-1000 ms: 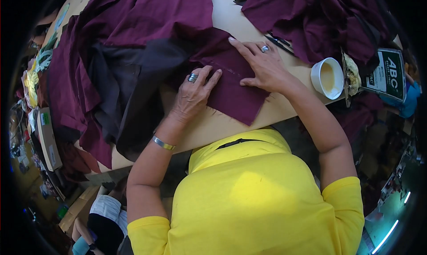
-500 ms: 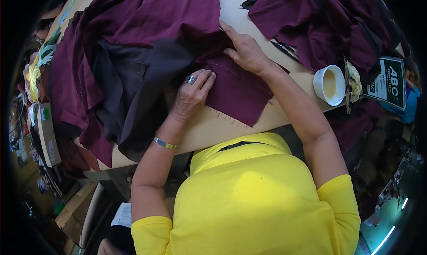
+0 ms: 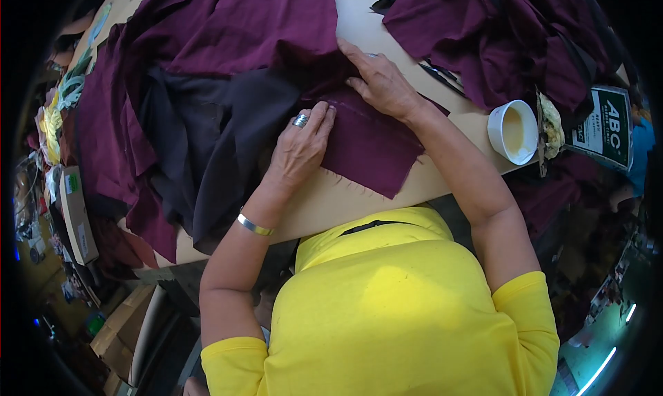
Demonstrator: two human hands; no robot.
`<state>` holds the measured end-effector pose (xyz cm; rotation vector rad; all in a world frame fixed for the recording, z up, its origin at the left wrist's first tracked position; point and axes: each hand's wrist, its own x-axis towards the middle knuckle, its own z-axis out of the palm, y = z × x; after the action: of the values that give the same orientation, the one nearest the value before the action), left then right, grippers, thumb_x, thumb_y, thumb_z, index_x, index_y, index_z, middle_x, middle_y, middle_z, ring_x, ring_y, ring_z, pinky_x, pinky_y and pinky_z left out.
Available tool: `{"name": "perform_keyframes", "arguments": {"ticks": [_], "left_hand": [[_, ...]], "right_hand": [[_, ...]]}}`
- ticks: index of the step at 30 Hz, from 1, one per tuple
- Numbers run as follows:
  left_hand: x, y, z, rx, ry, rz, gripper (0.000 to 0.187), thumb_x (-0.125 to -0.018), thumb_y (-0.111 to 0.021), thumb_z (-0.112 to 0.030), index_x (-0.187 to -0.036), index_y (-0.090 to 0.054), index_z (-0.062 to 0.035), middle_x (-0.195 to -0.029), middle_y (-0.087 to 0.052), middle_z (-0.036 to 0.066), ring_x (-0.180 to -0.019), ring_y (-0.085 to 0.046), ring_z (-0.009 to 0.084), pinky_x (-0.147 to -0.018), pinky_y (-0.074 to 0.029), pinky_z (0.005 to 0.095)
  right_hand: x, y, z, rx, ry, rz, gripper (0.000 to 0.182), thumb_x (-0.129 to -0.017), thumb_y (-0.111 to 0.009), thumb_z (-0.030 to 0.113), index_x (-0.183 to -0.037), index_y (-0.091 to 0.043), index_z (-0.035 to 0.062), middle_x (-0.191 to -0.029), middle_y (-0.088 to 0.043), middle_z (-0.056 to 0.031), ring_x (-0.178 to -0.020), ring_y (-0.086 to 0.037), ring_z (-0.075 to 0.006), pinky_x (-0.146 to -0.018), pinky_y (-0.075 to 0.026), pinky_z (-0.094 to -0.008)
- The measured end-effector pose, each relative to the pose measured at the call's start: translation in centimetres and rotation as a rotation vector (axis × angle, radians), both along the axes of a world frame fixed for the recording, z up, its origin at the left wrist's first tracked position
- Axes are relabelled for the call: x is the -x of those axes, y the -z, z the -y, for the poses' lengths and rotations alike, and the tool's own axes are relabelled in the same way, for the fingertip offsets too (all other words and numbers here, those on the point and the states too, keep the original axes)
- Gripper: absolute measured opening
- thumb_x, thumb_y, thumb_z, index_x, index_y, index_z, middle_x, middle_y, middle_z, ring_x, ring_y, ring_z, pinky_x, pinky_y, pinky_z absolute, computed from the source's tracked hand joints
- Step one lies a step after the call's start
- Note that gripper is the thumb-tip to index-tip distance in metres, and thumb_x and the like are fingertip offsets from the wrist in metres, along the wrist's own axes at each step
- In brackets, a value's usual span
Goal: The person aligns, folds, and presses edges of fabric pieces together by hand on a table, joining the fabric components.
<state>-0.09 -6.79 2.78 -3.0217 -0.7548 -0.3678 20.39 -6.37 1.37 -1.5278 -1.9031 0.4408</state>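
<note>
My left hand (image 3: 304,144), with a ring and a wrist bangle, rests on a maroon cloth piece (image 3: 373,147). Its fingers lie together, tips down on the cloth near a pale line; the thumb is hidden. My right hand (image 3: 381,81) lies at the cloth's far edge, index finger and thumb stretched out and apart. The near edge of the piece is frayed. Left of my hands spreads a large maroon fabric (image 3: 235,23), with dark grey fabric (image 3: 248,112) showing in its folds.
On the right are a second maroon heap (image 3: 483,43), dark-handled scissors (image 3: 442,78), a white bowl (image 3: 512,132) of pale yellowish paste, and an ABC-labelled can (image 3: 604,126). A long box (image 3: 79,216) stands beside the left table edge. The table edge (image 3: 297,220) runs close to my body.
My left fingers have shifted very slightly across the cloth. My right hand stays in nearly the same place, and the fabric lies almost unchanged.
</note>
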Motion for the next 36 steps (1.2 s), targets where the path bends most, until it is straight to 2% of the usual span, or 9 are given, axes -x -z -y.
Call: {"name": "perform_keyframes", "arguments": {"ticks": [3,9,11,14,17,20,26,30,36], "left_hand": [[-0.1,-0.2,0.3,0.062,-0.01,0.047,0.045,-0.072,-0.052,0.0,-0.116,-0.055,-0.0047,-0.113,-0.052,0.013,-0.092,-0.055,0.0235,-0.081,-0.048,0.0324],[-0.2,-1.1,0.3,0.008,0.04,-0.021,0.048,-0.072,-0.052,0.0,-0.117,-0.057,-0.0152,-0.11,-0.054,0.01,-0.091,-0.056,0.0211,-0.08,-0.049,0.0304],[0.0,-0.3,0.4,0.037,0.007,0.027,0.043,-0.074,-0.051,-0.004,-0.116,-0.057,-0.0112,-0.11,-0.054,0.011,-0.092,-0.056,0.0212,-0.082,-0.048,0.0311],[0.0,0.2,0.6,0.066,-0.029,0.089,0.042,-0.075,-0.05,-0.006,-0.116,-0.057,-0.0085,-0.111,-0.055,0.011,-0.094,-0.056,0.0215,-0.083,-0.048,0.0311],[0.1,0.1,0.6,0.067,-0.034,0.08,0.042,-0.075,-0.05,-0.006,-0.116,-0.057,-0.0077,-0.112,-0.055,0.011,-0.096,-0.056,0.0215,-0.083,-0.048,0.0306],[0.1,-0.2,0.6,0.056,-0.022,0.044,0.042,-0.075,-0.05,-0.006,-0.117,-0.057,-0.0076,-0.113,-0.054,0.01,-0.097,-0.056,0.0213,-0.083,-0.048,0.0306],[0.8,-0.5,0.7,0.207,-0.045,0.212,0.043,-0.069,-0.052,0.007,-0.11,-0.06,-0.0053,-0.109,-0.056,0.012,-0.093,-0.058,0.0265,-0.081,-0.05,0.0332],[1.7,-0.1,-0.2,0.235,-0.092,0.32,0.043,-0.065,-0.053,0.014,-0.104,-0.061,-0.0021,-0.105,-0.057,0.013,-0.093,-0.059,0.0299,-0.081,-0.05,0.0349],[1.6,0.5,-0.2,0.129,-0.007,0.239,0.036,-0.068,-0.055,0.007,-0.103,-0.06,0.0027,-0.105,-0.056,0.014,-0.098,-0.057,0.0285,-0.082,-0.05,0.0345]], "right_hand": [[0.0,-0.2,-0.1,0.012,-0.004,-0.006,0.066,-0.074,-0.063,0.001,-0.133,-0.035,0.0064,-0.084,-0.06,-0.0198,-0.078,-0.057,-0.0382,-0.073,-0.045,-0.0452],[-0.3,0.2,-0.2,0.063,-0.027,0.006,0.071,-0.074,-0.065,0.007,-0.136,-0.031,0.0091,-0.09,-0.06,-0.0191,-0.081,-0.057,-0.0376,-0.076,-0.045,-0.0456],[-0.6,0.0,-0.2,0.169,-0.023,0.036,0.079,-0.074,-0.069,0.013,-0.14,-0.026,0.0133,-0.099,-0.059,-0.0183,-0.085,-0.056,-0.0376,-0.08,-0.043,-0.0461],[-0.6,-2.2,0.9,0.201,-0.07,0.157,0.09,-0.068,-0.075,0.028,-0.141,-0.024,0.0126,-0.097,-0.059,-0.0138,-0.091,-0.056,-0.0325,-0.083,-0.041,-0.0446],[-0.1,-1.6,1.4,0.104,-0.076,0.312,0.103,-0.061,-0.078,0.038,-0.142,-0.02,0.0131,-0.102,-0.056,-0.0111,-0.101,-0.053,-0.0282,-0.091,-0.036,-0.0433],[-0.4,-1.8,2.4,0.103,-0.086,0.398,0.104,-0.061,-0.078,0.037,-0.143,-0.018,0.0169,-0.117,-0.052,-0.0091,-0.107,-0.051,-0.0276,-0.093,-0.035,-0.0433],[-3.1,-2.5,5.4,0.111,-0.113,0.43,0.103,-0.061,-0.078,0.036,-0.143,-0.017,0.0195,-0.115,-0.052,-0.0115,-0.107,-0.05,-0.0307,-0.095,-0.033,-0.0443],[-2.0,-2.3,2.7,0.138,-0.004,0.203,0.093,-0.066,-0.076,0.031,-0.14,-0.022,0.0184,-0.106,-0.056,-0.0146,-0.102,-0.052,-0.0324,-0.09,-0.036,-0.0439],[0.9,-0.6,-1.4,0.165,0.034,-0.053,0.077,-0.074,-0.066,0.011,-0.137,-0.023,0.0172,-0.086,-0.061,-0.0174,-0.082,-0.058,-0.0371,-0.081,-0.04,-0.0444]]}}
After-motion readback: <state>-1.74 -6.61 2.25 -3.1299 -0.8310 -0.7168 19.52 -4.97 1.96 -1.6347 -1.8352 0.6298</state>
